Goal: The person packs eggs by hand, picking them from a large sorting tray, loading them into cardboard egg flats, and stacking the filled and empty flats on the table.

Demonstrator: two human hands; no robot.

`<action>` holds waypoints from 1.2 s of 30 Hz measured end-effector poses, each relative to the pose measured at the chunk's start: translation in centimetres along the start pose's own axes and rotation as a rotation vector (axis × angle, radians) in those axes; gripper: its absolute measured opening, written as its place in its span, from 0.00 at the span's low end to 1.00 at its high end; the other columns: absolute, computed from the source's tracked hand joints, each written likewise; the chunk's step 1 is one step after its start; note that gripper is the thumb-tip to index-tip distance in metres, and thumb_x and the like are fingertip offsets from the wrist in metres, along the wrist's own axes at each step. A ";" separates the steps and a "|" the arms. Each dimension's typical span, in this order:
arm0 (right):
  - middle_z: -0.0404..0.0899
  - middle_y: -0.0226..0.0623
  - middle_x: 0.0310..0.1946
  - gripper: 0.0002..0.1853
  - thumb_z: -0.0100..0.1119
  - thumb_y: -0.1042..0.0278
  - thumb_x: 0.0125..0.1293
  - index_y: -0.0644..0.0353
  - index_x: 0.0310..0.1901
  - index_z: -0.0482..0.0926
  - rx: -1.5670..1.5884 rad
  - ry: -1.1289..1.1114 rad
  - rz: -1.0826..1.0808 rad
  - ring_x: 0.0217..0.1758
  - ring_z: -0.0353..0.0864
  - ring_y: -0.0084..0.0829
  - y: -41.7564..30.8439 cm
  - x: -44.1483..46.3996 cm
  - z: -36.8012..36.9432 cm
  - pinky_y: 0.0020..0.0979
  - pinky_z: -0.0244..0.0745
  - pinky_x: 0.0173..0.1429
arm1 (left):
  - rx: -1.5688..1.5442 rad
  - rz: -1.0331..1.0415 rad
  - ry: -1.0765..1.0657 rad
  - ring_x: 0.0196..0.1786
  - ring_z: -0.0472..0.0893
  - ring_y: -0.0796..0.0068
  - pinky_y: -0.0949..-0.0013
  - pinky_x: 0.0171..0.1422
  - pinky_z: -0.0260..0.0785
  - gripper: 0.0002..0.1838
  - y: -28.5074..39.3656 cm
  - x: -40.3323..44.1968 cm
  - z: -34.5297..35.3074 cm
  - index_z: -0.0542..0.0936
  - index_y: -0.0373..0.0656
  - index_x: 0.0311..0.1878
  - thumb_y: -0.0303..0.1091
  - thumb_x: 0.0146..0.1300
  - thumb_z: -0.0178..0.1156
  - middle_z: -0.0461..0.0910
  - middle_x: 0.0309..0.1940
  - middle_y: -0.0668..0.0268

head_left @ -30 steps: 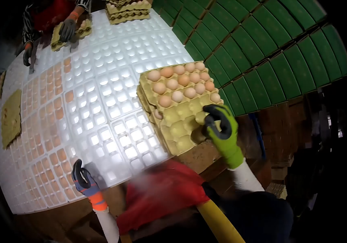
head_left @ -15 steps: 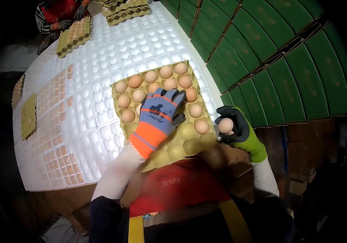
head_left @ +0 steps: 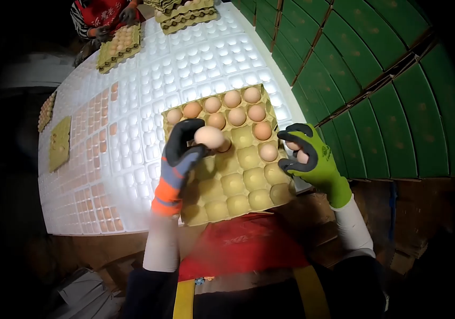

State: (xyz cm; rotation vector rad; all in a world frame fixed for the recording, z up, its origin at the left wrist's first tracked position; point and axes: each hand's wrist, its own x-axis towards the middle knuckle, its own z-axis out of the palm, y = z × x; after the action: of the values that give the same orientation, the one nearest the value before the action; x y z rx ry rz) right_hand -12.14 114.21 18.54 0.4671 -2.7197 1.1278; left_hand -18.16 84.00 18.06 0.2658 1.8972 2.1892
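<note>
My left hand (head_left: 180, 151), in a grey, orange and black glove, is closed around an egg (head_left: 209, 137) above the egg tray. Another egg (head_left: 226, 145) shows just behind it; I cannot tell whether it is held or in the tray. At the tray's right edge, my right hand (head_left: 315, 159), in a green and black glove, curls around two eggs (head_left: 302, 157). The yellowish pulp egg tray (head_left: 222, 208) lies below both hands. Brown eggs fill most of its far rows, while its near cups are bare.
A lit white table with moulded cups (head_left: 126, 183) spreads left and ahead, some cups glowing orange. Green boxes (head_left: 371, 122) are stacked on the right. Across the table a person in a red apron (head_left: 102, 16) handles another egg tray (head_left: 120, 48). Stacked trays (head_left: 187, 18) stand farther back.
My left hand has lifted off the tray's middle and moved left, now showing an egg. My right hand has turned and shows two eggs instead of one. The tray's lower-right egg has left its cup.
</note>
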 end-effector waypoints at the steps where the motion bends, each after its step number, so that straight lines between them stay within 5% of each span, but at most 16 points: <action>1: 0.75 0.38 0.53 0.27 0.71 0.55 0.51 0.47 0.54 0.81 -0.156 -0.038 0.090 0.45 0.79 0.40 -1.5 0.4 0.3 0.34 0.76 0.46 | -0.052 0.011 0.025 0.55 0.79 0.68 0.61 0.58 0.77 0.28 0.6 -0.5 -1.2 0.70 0.35 0.61 0.28 0.55 0.61 0.76 0.53 0.60; 2: 0.75 0.38 0.53 0.27 0.71 0.55 0.51 0.47 0.54 0.81 -0.138 -0.044 0.082 0.45 0.79 0.40 -1.5 0.4 1.1 0.34 0.76 0.46 | 0.078 0.040 0.060 0.52 0.80 0.65 0.64 0.54 0.78 0.26 0.8 -0.7 -1.7 0.73 0.40 0.60 0.31 0.56 0.63 0.76 0.51 0.61; 5: 0.76 0.37 0.52 0.26 0.74 0.58 0.49 0.49 0.53 0.82 -0.308 -0.114 0.138 0.47 0.79 0.40 -2.4 1.0 1.5 0.34 0.76 0.49 | 1.131 0.402 -0.033 0.47 0.79 0.56 0.62 0.47 0.76 0.24 1.4 0.3 -0.3 0.80 0.50 0.54 0.38 0.51 0.69 0.75 0.48 0.59; 8: 0.77 0.36 0.49 0.26 0.75 0.64 0.49 0.57 0.51 0.81 0.061 0.029 0.121 0.47 0.80 0.34 -1.6 0.6 1.3 0.32 0.75 0.49 | 1.692 0.303 -0.250 0.50 0.77 0.59 0.57 0.46 0.74 0.22 -0.9 2.3 2.5 0.79 0.49 0.50 0.41 0.51 0.69 0.74 0.45 0.61; 10: 0.80 0.33 0.46 0.25 0.74 0.70 0.53 0.62 0.54 0.79 0.396 0.064 0.301 0.44 0.80 0.26 -1.0 0.4 1.6 0.28 0.77 0.42 | 1.644 0.435 -0.178 0.48 0.77 0.58 0.54 0.47 0.73 0.20 -2.0 2.2 2.5 0.79 0.48 0.46 0.41 0.51 0.70 0.72 0.43 0.62; 12: 0.80 0.36 0.40 0.23 0.70 0.68 0.57 0.63 0.54 0.78 0.768 0.006 0.558 0.36 0.79 0.22 -1.2 0.1 0.8 0.25 0.74 0.32 | 1.092 0.273 -0.062 0.49 0.81 0.62 0.61 0.50 0.75 0.24 0.9 0.8 0.5 0.77 0.45 0.54 0.41 0.54 0.69 0.77 0.51 0.61; 15: 0.79 0.38 0.34 0.24 0.64 0.65 0.62 0.65 0.58 0.73 0.919 0.104 0.487 0.28 0.77 0.22 -2.6 -0.2 1.6 0.24 0.71 0.25 | -0.046 -0.009 -0.016 0.53 0.81 0.72 0.67 0.53 0.77 0.27 2.3 -1.2 -5.5 0.74 0.42 0.63 0.33 0.58 0.64 0.72 0.63 0.60; 16: 0.79 0.39 0.35 0.24 0.61 0.63 0.64 0.65 0.59 0.71 0.929 0.094 0.472 0.27 0.76 0.23 -3.0 0.0 1.8 0.24 0.72 0.25 | -0.102 0.066 0.011 0.55 0.80 0.72 0.68 0.56 0.76 0.28 2.7 -1.6 -6.2 0.74 0.41 0.62 0.33 0.58 0.66 0.73 0.62 0.62; 18: 0.79 0.40 0.37 0.24 0.55 0.61 0.69 0.66 0.62 0.68 0.950 0.074 0.443 0.26 0.76 0.25 -4.1 0.1 2.2 0.25 0.73 0.25 | 0.273 0.055 0.032 0.50 0.81 0.72 0.69 0.48 0.78 0.28 3.2 -2.1 -7.1 0.74 0.43 0.64 0.34 0.58 0.65 0.76 0.56 0.63; 19: 0.78 0.41 0.40 0.24 0.53 0.60 0.70 0.66 0.62 0.67 0.919 0.072 0.422 0.26 0.76 0.26 -4.6 0.5 2.6 0.25 0.73 0.25 | 0.644 0.323 -0.024 0.49 0.81 0.70 0.69 0.46 0.76 0.28 1.9 -1.3 -7.5 0.76 0.48 0.63 0.34 0.57 0.68 0.76 0.53 0.64; 22: 0.77 0.43 0.48 0.24 0.51 0.58 0.73 0.64 0.64 0.64 1.075 0.046 0.407 0.28 0.76 0.26 -6.4 1.3 4.1 0.25 0.73 0.26 | 1.408 0.068 -0.122 0.47 0.80 0.55 0.58 0.50 0.76 0.23 3.3 -1.9 -6.0 0.80 0.55 0.55 0.38 0.53 0.71 0.75 0.53 0.57; 26: 0.78 0.40 0.51 0.28 0.56 0.49 0.71 0.64 0.61 0.69 0.971 -0.084 0.360 0.32 0.77 0.24 -9.0 4.5 6.4 0.25 0.73 0.30 | 1.554 0.307 0.076 0.47 0.80 0.56 0.55 0.49 0.75 0.22 -3.8 -1.6 -6.1 0.80 0.57 0.54 0.43 0.54 0.69 0.76 0.52 0.57; 28: 0.80 0.36 0.48 0.29 0.60 0.46 0.68 0.65 0.58 0.73 0.998 -0.190 0.276 0.34 0.78 0.23 -11.2 6.6 7.6 0.23 0.74 0.37 | 1.217 0.037 -0.004 0.48 0.80 0.56 0.55 0.50 0.75 0.23 0.5 -2.3 -6.7 0.80 0.55 0.55 0.44 0.55 0.69 0.77 0.50 0.57; 32: 0.81 0.35 0.47 0.27 0.62 0.55 0.67 0.62 0.61 0.72 0.811 -0.270 0.064 0.32 0.76 0.20 -15.8 11.1 12.0 0.20 0.71 0.30 | 0.655 0.087 0.330 0.50 0.81 0.58 0.59 0.54 0.75 0.24 -0.7 -6.6 -14.3 0.83 0.49 0.52 0.45 0.52 0.73 0.80 0.49 0.60; 35: 0.81 0.31 0.45 0.24 0.68 0.64 0.64 0.64 0.59 0.76 0.776 -0.703 0.291 0.47 0.81 0.26 -15.8 16.0 16.9 0.28 0.77 0.53 | 0.723 -0.035 0.674 0.51 0.80 0.57 0.59 0.54 0.75 0.24 -7.4 -9.3 -25.8 0.82 0.50 0.52 0.45 0.50 0.73 0.80 0.48 0.59; 36: 0.82 0.33 0.46 0.23 0.70 0.64 0.61 0.63 0.56 0.79 0.520 -0.828 0.072 0.50 0.81 0.26 -18.1 18.4 19.4 0.28 0.76 0.54 | 0.849 -0.065 0.800 0.51 0.80 0.55 0.59 0.54 0.75 0.25 -8.6 -9.9 -29.4 0.81 0.52 0.53 0.45 0.50 0.72 0.79 0.46 0.58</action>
State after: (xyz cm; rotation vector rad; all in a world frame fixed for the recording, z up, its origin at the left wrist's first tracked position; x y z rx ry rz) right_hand -23.71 84.26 21.75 1.1304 -3.0482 2.0467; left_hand -16.61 54.38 5.43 -0.6325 3.1130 1.3862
